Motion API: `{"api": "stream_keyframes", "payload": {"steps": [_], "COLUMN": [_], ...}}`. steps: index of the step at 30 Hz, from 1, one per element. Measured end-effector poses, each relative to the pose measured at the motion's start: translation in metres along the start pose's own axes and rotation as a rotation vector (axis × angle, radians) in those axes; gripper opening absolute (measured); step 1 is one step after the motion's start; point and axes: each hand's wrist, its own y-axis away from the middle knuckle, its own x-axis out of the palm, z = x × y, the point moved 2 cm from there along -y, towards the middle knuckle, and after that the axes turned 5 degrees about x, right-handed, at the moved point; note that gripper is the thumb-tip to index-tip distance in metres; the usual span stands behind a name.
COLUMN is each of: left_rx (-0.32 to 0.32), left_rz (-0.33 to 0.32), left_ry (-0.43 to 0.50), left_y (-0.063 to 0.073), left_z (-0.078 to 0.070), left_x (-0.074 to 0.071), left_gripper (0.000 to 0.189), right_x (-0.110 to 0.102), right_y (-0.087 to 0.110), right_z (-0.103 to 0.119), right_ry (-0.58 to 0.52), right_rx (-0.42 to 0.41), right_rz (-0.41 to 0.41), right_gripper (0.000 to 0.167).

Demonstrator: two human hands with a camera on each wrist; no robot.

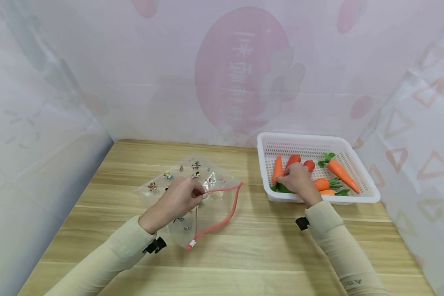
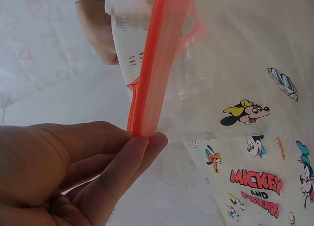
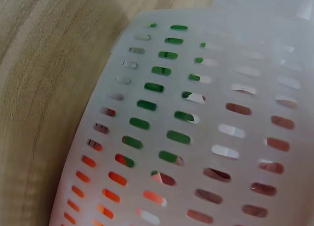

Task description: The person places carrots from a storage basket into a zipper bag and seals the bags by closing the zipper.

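"Bag first: where is it lying, and what is holding it?"

"The clear plastic zip bag with small cartoon prints (image 1: pixel 211 176) is lying on the pale wood-grain bench (image 1: pixel 244 255), left of the basket. The left hand (image 1: pixel 177 201) is pinching its coral-red zip edge (image 2: pixel 154 74) between thumb and fingers."

"Why there?"

"The opposite edge is curving away loose, so the grip is probably holding the mouth parted. The mouth is facing right, which is presumably shortening the reach from the basket. The small white slider (image 1: pixel 193 243) is sitting at the near corner."

"And the right hand (image 1: pixel 299 181)?"

"It is reaching over the near rim of the white slotted plastic basket (image 1: pixel 296 137), with its thumb lying next to the slim orange carrot (image 1: pixel 277 168). Whether the fingers are gripping anything, I cannot tell; the basket wall is blocking the right wrist view."

"Remaining contents?"

"A small round red piece (image 1: pixel 308 165) is lying just beyond that hand, and a leafy-topped orange carrot (image 1: pixel 342 174) is leaning towards the right side. The raised walls are apparently stopping them from rolling off."
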Motion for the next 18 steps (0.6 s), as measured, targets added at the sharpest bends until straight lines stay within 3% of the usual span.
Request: {"api": "stream_keyframes", "payload": {"steps": [12,18], "left_rx": [-0.002,0.004], "left_rz": [-0.004,-0.010], "left_ry": [-0.012,-0.010], "left_y": [0.000,0.000], "left_z": [0.001,0.001], "left_x": [0.001,0.001], "left_gripper": [0.009,0.008], "right_x": [0.010,0.019], "right_y": [-0.013,-0.017], "right_z": [0.009,0.009], "right_ry": [0.101,0.181], "right_rx": [0.091,0.079], "right_rz": [-0.009,0.010], "right_gripper": [0.038,0.040]}}
